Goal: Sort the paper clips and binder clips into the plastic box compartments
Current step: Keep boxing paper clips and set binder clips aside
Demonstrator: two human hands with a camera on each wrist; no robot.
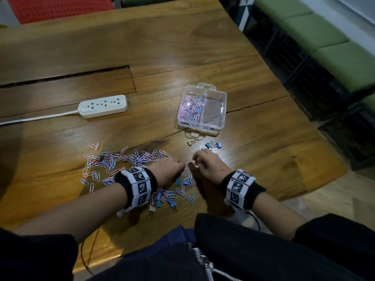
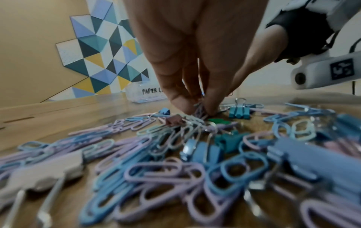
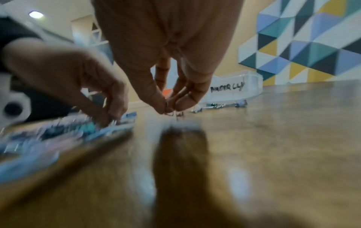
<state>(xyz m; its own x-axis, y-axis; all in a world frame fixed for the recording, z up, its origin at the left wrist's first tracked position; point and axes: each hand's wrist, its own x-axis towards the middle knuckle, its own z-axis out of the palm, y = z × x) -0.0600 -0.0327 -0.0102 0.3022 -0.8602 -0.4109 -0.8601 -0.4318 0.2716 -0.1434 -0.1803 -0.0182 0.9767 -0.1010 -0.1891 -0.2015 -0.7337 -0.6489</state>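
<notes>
Pinching small stuff out of a tangle like this goes best one piece at a time, lifting straight up so the neighbours don't hitch a ride. Left hand (image 2: 187, 50) fingers (image 2: 181, 101) are nearly closed, tips down in the pile at centre frame, nipping what looks like a lilac paper clip (image 2: 199, 108). Right hand (image 3: 168, 61) fingers (image 3: 156, 100) are also pinched almost shut on a small bit of wire, probably a binder clip handle; too blurry to be sure. Loose paper clips (image 1: 113, 163) spread lower left on the bench (image 1: 162, 47), binder clips (image 1: 212, 146) just above the right hand. Plastic box (image 1: 223, 110) sits upper right of centre: left compartment holds paper clips, right one looks empty. I'd carry each to its labelled side.
</notes>
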